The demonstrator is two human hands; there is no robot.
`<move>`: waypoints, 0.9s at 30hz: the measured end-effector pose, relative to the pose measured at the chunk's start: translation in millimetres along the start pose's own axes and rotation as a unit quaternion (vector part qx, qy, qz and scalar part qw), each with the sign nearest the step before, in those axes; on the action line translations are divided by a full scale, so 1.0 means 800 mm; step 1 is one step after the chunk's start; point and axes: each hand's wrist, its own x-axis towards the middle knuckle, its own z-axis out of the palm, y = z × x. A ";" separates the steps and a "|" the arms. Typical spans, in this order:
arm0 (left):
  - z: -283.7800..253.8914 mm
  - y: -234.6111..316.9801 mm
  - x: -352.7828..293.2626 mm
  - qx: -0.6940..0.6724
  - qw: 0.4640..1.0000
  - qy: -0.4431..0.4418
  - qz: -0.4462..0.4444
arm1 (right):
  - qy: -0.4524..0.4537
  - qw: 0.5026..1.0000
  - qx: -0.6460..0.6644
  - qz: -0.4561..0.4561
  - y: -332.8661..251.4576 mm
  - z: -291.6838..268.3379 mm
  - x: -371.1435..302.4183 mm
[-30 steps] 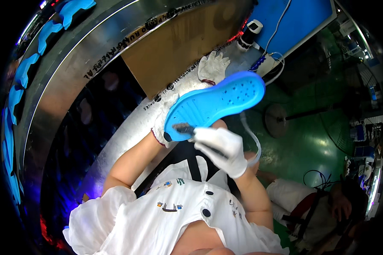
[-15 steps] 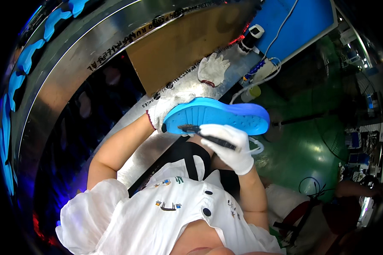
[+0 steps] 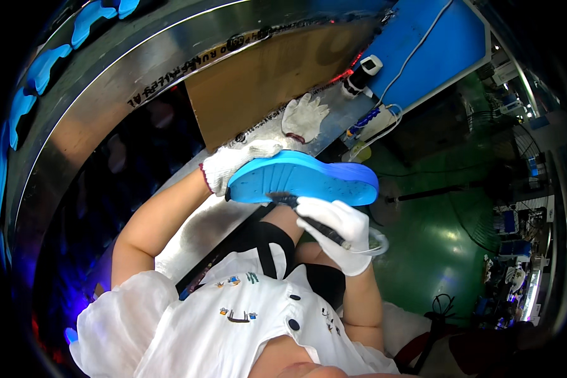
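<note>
A blue shoe sole, shading to violet at its right end, is held up in front of me with its hollow, ribbed face toward me. My left hand, in a white knit glove with a dark red cuff, grips its left end; the sole hides part of the fingers. My right hand, in a smooth white glove, is closed around a black-handled brush. The dark bristles point left, close to the sole's lower edge; I cannot tell whether they touch. A pale tube loops beside my right wrist.
Behind the sole, a spare knit glove lies on the metal bench beside a brown cardboard sheet. A black-and-white device stands near a blue panel. Blue pieces line the curved metal edge at far left.
The sole and both hands have shifted left in the picture, as has the bench behind. The brush's bristles now sit lower on the sole, nearer its lower edge.
</note>
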 end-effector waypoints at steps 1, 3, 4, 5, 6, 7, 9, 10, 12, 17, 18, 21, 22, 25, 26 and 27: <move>0.001 0.001 -0.002 -0.004 1.000 -0.008 -0.001 | -0.005 0.999 -0.020 -0.030 -0.008 0.001 -0.002; 0.003 -0.001 -0.004 0.016 0.999 -0.005 0.032 | -0.060 0.993 -0.089 -0.047 -0.023 0.001 -0.014; 0.002 0.001 -0.002 0.025 0.999 -0.004 0.049 | -0.037 0.996 -0.058 -0.055 -0.020 0.000 -0.011; 0.002 -0.001 -0.002 0.032 0.998 -0.002 0.059 | -0.001 0.998 -0.040 -0.056 -0.018 -0.003 -0.007; 0.008 0.001 -0.007 -0.011 0.999 -0.005 0.045 | 0.004 0.998 -0.043 -0.039 -0.007 -0.005 -0.007; 0.005 0.002 -0.005 -0.015 0.998 -0.025 0.051 | 0.009 0.999 -0.045 -0.022 0.002 -0.006 -0.009; -0.001 0.003 -0.006 -0.027 0.996 -0.062 0.060 | -0.045 0.995 -0.075 -0.057 -0.013 -0.012 -0.009; -0.008 0.000 -0.002 0.027 0.995 -0.036 0.093 | -0.048 0.994 -0.076 -0.057 -0.020 -0.014 -0.007; -0.017 -0.004 -0.002 0.077 0.991 -0.009 0.107 | 0.001 0.996 -0.070 -0.055 -0.017 -0.016 -0.009; -0.035 -0.004 -0.011 0.137 0.985 0.082 0.061 | -0.032 0.996 -0.050 -0.068 -0.013 -0.024 -0.007; -0.041 -0.007 -0.013 0.078 0.995 0.063 0.020 | 0.000 0.997 -0.029 -0.076 -0.013 -0.023 -0.006; -0.066 -0.022 -0.005 0.104 0.992 0.039 0.061 | 0.077 0.996 -0.023 -0.028 0.010 -0.019 -0.001; -0.083 -0.029 -0.002 0.199 0.967 0.076 0.143 | 0.038 0.997 0.031 -0.053 0.005 -0.015 -0.002; -0.023 0.020 -0.031 -0.080 0.983 -0.092 0.137 | 0.043 0.985 0.150 -0.071 -0.013 -0.010 -0.014; -0.021 0.042 -0.040 -0.133 0.962 -0.196 0.134 | 0.059 0.980 0.183 -0.054 -0.020 -0.007 -0.016; -0.039 0.077 -0.036 -0.144 0.973 -0.116 0.137 | 0.061 0.979 0.185 -0.067 -0.021 0.000 -0.012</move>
